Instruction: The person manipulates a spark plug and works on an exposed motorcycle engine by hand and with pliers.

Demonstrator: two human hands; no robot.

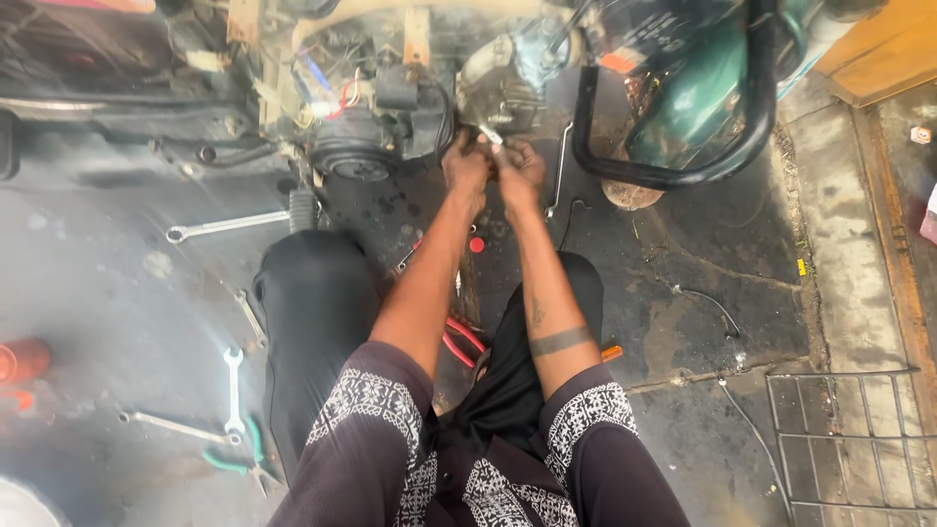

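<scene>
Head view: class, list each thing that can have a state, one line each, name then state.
left hand: closed on a small metal part at the engine
right hand: fingers gripping the same small part
engine: exposed, wires showing
long spanner: lying flat on the floor, untouched
red-handled pliers: lying on the floor between the legs
wire grid: flat on the floor

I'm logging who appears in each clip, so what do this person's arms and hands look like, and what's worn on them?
Both forearms are bare below short dark sleeves with white patterned cuffs. The right forearm carries a dark band tattoo and a smaller mark above it. The left hand and right hand wear no gloves.
</scene>
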